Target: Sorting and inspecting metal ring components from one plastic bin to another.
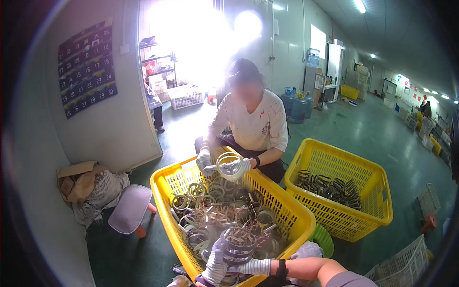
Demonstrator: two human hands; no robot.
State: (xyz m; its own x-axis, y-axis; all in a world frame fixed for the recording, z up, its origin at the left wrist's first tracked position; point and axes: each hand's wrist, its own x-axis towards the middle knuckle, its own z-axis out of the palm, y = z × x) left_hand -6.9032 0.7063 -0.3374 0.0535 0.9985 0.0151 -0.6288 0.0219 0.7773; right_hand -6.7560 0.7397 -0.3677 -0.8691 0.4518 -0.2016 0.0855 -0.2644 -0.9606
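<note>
A small stack of grey rings (237, 253) is held over the near end of a yellow basket (299, 234). My left hand (214, 264), in a striped white-grey glove, is closed on the rings' left side. My right hand (254, 267), gloved alike with a black band at the wrist, reaches in from the right and grips them underneath; its fingertips are partly hidden. Beneath lies a heap of similar rings (217, 192), mixed with pale strips and thin reddish scraps. Across the basket, a co-worker's gloved hands (234, 170) hold pale rings.
A second yellow basket (339, 217) with dark rings stands at the right. The co-worker (253, 115) sits opposite. At the left are a purple stool (129, 208) and a sack (107, 191). A green basin (322, 239) and a white crate (404, 265) lie right of me.
</note>
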